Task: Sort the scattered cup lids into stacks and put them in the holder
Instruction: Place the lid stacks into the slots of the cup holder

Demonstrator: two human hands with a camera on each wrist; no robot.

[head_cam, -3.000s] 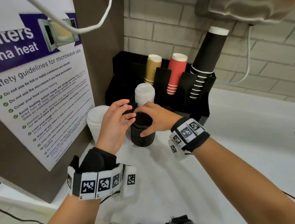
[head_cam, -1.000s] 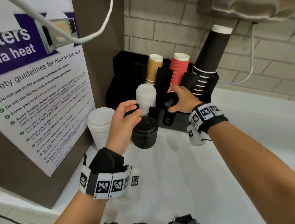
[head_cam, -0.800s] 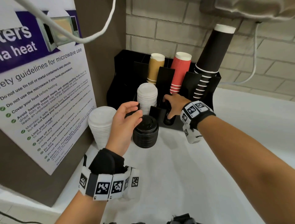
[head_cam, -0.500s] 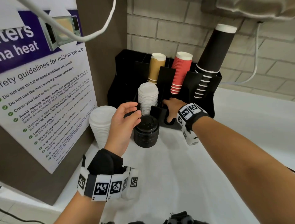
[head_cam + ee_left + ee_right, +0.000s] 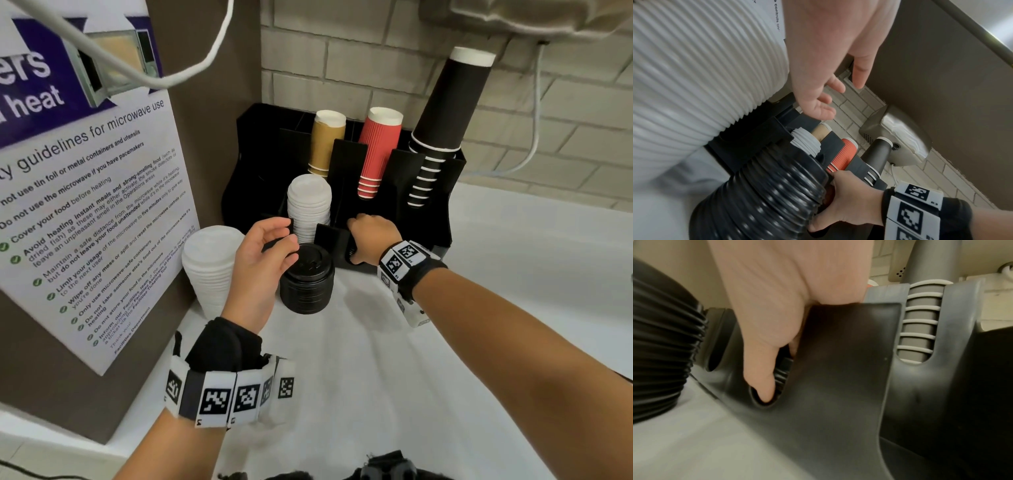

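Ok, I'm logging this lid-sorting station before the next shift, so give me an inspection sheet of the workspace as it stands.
Surface: white counter, bare in front of the holder.
Job's things: black holder against the wall; white lid stack in a front slot; black lid stack and larger white lid stack stand on the counter, outside the holder.
Clutter: nothing seen.
Hands: left hand hovers beside the black lid stack, fingers relaxed, holding nothing; right hand reaches into a front slot, lowering small black lids.
Cables: white cable on the brick wall; another across the poster.
Surroundings: tan cups, red cups, black cups, microwave poster.
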